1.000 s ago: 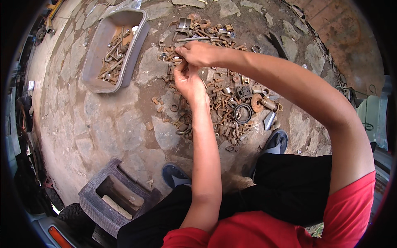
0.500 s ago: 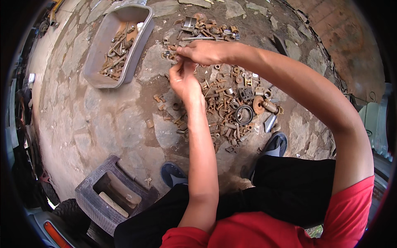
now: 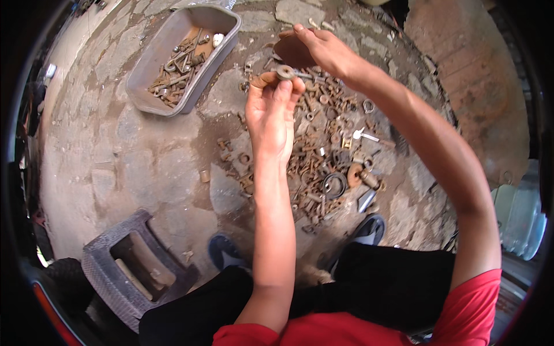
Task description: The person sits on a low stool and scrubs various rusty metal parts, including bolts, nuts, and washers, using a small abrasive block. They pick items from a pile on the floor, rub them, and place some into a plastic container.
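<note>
My left hand (image 3: 270, 118) is raised over the pile of rusty metal parts (image 3: 314, 144), palm up. Its thumb and fingers pinch a small round metal washer (image 3: 285, 71) with a hole in the middle. Just beyond and to the right is my right hand (image 3: 324, 52), back upward, with its fingers stretched out and apart from the washer. Nothing shows in it, though its palm side is hidden. Below both hands lie bolts, nuts and other rusty pieces, among them a black ring (image 3: 334, 185) and a brown disc (image 3: 355, 174).
A grey plastic bin (image 3: 135, 86) holding bolts and tools stands at the far left. A dark plastic stool (image 3: 98, 248) is at the near left. My shoes (image 3: 224, 251) flank the pile's near side. Clear plastic containers (image 3: 522, 222) stand at the right on the stone-paved ground.
My hands, close together before, are now apart. The right hand has moved away to the right and outward, and the washer now shows in my left fingers. The view has shifted slightly.
</note>
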A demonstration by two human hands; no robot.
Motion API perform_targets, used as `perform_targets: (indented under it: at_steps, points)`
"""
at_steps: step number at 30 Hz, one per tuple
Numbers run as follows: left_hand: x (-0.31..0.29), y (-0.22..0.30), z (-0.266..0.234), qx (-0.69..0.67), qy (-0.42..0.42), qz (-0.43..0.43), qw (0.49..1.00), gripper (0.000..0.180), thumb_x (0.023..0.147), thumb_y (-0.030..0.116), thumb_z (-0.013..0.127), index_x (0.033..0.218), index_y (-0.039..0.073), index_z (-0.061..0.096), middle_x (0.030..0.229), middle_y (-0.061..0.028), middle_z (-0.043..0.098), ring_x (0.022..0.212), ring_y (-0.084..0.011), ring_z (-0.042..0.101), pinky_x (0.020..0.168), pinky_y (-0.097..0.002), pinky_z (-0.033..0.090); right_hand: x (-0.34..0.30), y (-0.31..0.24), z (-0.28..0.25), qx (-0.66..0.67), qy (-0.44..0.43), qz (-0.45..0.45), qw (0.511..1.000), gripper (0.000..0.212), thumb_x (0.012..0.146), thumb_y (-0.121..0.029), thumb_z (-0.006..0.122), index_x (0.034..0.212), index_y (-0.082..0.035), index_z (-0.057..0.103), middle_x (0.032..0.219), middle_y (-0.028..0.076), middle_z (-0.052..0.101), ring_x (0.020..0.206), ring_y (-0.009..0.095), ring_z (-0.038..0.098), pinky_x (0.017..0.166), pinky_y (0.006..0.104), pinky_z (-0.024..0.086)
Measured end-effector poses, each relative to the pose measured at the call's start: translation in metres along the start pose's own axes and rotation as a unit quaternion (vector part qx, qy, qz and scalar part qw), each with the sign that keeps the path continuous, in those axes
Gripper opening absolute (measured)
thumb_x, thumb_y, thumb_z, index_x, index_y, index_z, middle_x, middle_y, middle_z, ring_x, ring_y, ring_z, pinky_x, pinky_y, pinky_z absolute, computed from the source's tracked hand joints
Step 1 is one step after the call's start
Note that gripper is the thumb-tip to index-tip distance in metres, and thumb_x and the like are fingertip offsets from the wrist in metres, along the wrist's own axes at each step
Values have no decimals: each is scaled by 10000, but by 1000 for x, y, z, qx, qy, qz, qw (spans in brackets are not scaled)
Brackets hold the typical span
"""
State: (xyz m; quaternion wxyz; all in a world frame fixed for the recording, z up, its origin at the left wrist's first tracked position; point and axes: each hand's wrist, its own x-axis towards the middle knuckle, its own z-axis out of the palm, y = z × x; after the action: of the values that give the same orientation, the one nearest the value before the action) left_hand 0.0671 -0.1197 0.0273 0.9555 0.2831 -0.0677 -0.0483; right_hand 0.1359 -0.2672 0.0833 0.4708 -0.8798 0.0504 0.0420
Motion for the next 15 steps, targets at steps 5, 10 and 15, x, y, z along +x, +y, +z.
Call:
perform_targets:
  at_steps: [5,10,15]
  points:
    - [-2,23,32,12,-54,41,998,221,933,46,621,1150,40,580,1070,-92,662,898,-155,665,885,-329,556,-31,-54,-9,158,-20,-33,987,604,1025,-473,354,1195,44,616,1057,143,682,967,191,613,893,323,466]
    - [-2,47,35,16,-38,96,995,222,932,13,609,1151,34,582,1061,-74,663,946,-152,657,902,-335,555,-75,-119,-5,220,-55,-79,971,640,1047,-475,284,1251,55,580,1146,129,660,1048,175,589,920,298,454]
    - [-2,61,36,-131,-82,100,983,226,933,62,624,1157,78,598,1063,-63,649,913,-130,630,879,-320,546,-89,-129,-1,258,-54,-75,962,680,1022,-547,310,1273,37,551,1216,142,631,1111,217,612,989,331,466]
